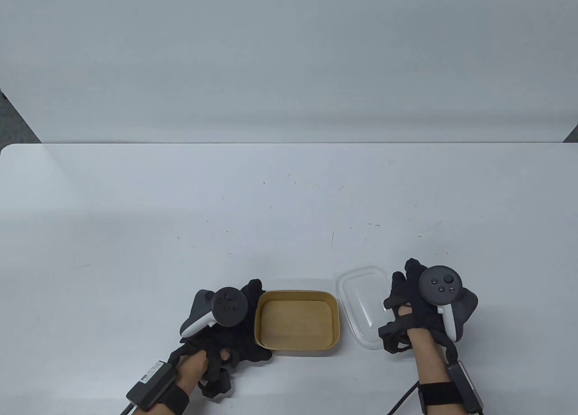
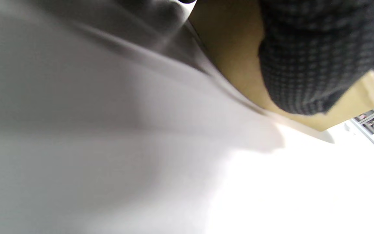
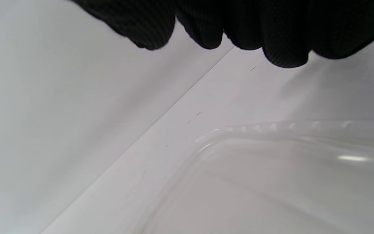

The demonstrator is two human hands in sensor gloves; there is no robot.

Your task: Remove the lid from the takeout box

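Observation:
The tan takeout box (image 1: pixel 295 320) stands open near the table's front edge, with no lid on it. My left hand (image 1: pixel 248 324) holds its left wall. In the left wrist view a gloved finger (image 2: pixel 313 58) lies against the tan wall (image 2: pixel 235 65). The clear plastic lid (image 1: pixel 361 302) lies flat on the table just right of the box. My right hand (image 1: pixel 397 306) is at the lid's right edge. In the right wrist view its fingertips (image 3: pixel 284 48) hang free above the lid (image 3: pixel 271 182) and grip nothing.
The white table (image 1: pixel 289 216) carries only the box and lid, both near its front edge. A white wall (image 1: pixel 289 62) stands behind the table's far edge.

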